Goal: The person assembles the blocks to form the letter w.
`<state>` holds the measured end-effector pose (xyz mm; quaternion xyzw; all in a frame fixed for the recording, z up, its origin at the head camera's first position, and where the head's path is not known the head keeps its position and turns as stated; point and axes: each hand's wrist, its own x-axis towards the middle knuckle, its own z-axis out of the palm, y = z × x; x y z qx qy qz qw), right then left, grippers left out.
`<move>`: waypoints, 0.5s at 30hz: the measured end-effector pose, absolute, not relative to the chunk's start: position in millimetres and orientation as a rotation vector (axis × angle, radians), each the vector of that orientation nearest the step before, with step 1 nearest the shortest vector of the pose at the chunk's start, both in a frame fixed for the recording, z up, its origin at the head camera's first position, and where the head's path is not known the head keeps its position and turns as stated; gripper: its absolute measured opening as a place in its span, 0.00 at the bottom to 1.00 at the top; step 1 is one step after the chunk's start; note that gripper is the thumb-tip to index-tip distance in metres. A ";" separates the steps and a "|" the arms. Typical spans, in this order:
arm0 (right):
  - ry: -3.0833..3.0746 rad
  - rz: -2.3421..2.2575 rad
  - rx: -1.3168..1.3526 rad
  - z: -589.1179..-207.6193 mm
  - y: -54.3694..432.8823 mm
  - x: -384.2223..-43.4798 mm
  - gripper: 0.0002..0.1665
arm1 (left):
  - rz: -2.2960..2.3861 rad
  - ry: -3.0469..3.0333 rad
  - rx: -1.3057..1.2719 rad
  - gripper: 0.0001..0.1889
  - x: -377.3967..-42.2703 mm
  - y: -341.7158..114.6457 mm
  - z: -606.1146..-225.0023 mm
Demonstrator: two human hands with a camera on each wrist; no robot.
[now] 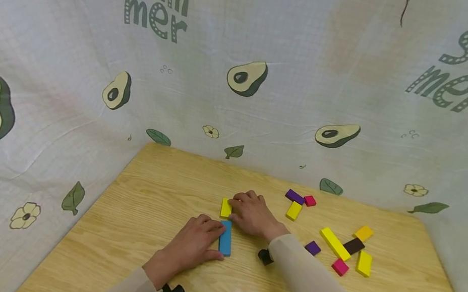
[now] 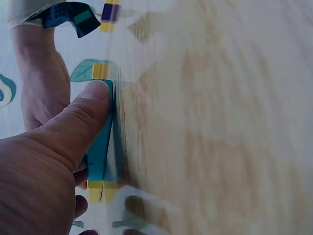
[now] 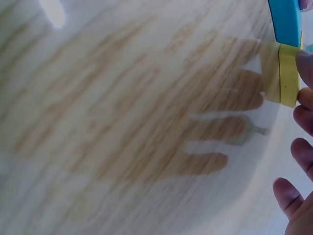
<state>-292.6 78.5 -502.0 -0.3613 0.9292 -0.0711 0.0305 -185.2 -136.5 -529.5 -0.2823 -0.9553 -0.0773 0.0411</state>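
Note:
A long blue block (image 1: 226, 239) lies on the table in front of the person. My left hand (image 1: 193, 241) holds it from the left, thumb by the near end and fingers by the far end. In the left wrist view the thumb presses against this blue block (image 2: 100, 147). Just past its far end is a short yellow block (image 1: 225, 208), which the right hand (image 1: 253, 214) pinches from the right. The right wrist view has the yellow block (image 3: 288, 76) end to end with the blue block (image 3: 286, 22), thumb and a finger on the yellow one.
To the right lie loose blocks: a purple block (image 1: 295, 196), a red cube (image 1: 310, 201), a long yellow block (image 1: 335, 243), a dark brown block (image 1: 354, 245), an orange block (image 1: 363, 233) and several more. A printed cloth (image 1: 196, 94) hangs around the wooden table (image 1: 155, 179).

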 end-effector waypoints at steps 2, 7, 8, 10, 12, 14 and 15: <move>2.861 -0.212 -1.131 -502.8 79.9 -292.5 0.29 | -0.232 -2.917 -0.867 0.38 -185.2 -136.7 -528.9; 2.846 -0.228 -1.170 -503.2 83.4 -291.3 0.26 | -0.241 -2.907 -0.870 0.38 -184.8 -136.8 -527.5; 2.842 -0.232 -1.177 -502.9 83.8 -291.0 0.26 | -0.244 -2.906 -0.870 0.38 -184.8 -136.8 -527.6; 2.835 -0.244 -1.192 -502.2 84.4 -290.0 0.24 | -0.242 -2.898 -0.872 0.38 -184.9 -136.7 -528.1; 2.829 -0.260 -1.203 -501.5 84.7 -289.0 0.24 | -0.239 -2.888 -0.873 0.38 -185.1 -136.5 -528.7; 2.824 -0.273 -1.210 -501.1 84.9 -287.9 0.23 | -0.234 -2.877 -0.875 0.38 -185.4 -136.2 -529.4; 2.823 -0.279 -1.213 -501.1 85.1 -287.4 0.23 | -0.231 -2.874 -0.875 0.38 -185.5 -136.0 -529.6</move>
